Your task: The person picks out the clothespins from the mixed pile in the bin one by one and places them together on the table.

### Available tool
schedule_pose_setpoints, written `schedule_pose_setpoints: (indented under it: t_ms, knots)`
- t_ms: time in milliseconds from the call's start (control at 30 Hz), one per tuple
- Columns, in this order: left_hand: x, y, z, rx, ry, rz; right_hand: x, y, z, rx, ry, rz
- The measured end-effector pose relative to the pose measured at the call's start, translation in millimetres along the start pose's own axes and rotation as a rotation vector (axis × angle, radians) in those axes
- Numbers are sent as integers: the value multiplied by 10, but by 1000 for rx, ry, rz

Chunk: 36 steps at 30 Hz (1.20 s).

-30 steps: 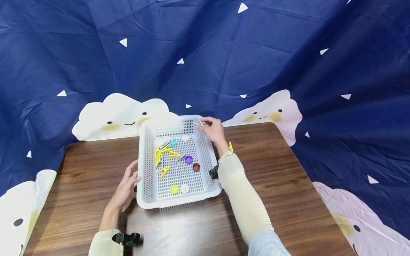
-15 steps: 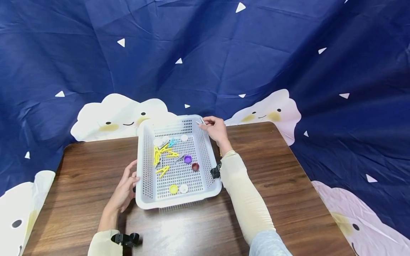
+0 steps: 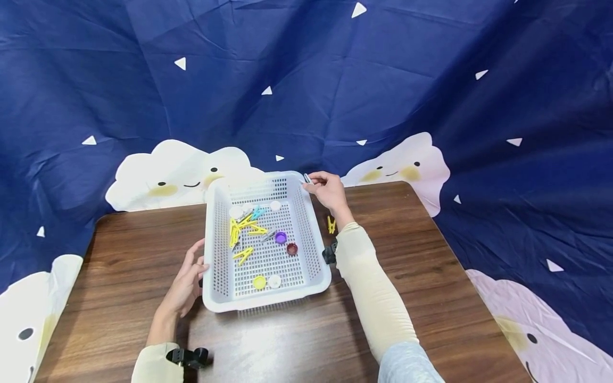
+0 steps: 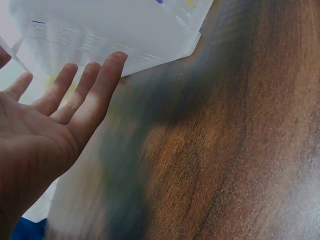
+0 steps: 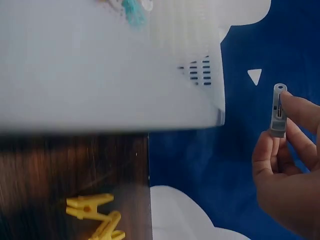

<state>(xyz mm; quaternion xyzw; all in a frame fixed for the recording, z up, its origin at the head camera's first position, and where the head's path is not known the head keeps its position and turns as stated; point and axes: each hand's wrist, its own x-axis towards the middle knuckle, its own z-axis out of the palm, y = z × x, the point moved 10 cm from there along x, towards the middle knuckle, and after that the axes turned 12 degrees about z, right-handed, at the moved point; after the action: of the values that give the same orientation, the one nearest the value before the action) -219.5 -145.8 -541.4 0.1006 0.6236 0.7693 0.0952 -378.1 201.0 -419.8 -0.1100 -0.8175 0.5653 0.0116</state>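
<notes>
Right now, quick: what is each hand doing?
Left hand: open, fingers straight against the basket.
Right hand: pinching a grey clothespin.

We note a white perforated plastic basket [image 3: 215,255], smooth, faintly glossy. Dark brown wooden table [image 3: 431,276]: visible grain, sheen near us. Small grey plastic clothes peg [image 5: 278,111], matt, at the far right corner. Yellow plastic clothes pegs [image 5: 95,215] look smooth. Navy backdrop cloth [image 3: 335,80], matt, creased.

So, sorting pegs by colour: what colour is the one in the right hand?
Grey; the clothes peg shows best in the right wrist view.
</notes>
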Motion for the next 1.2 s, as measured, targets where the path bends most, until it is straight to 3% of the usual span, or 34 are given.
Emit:
schedule_pose_setpoints:
  t_ms: [767,1200]
  knots:
    - [-10,-35,28,-4,-3,-16,55,246,-264,-97,51,-36]
    - [2,-18,17,-2,0,-8,71,523,-509,-94,103,39]
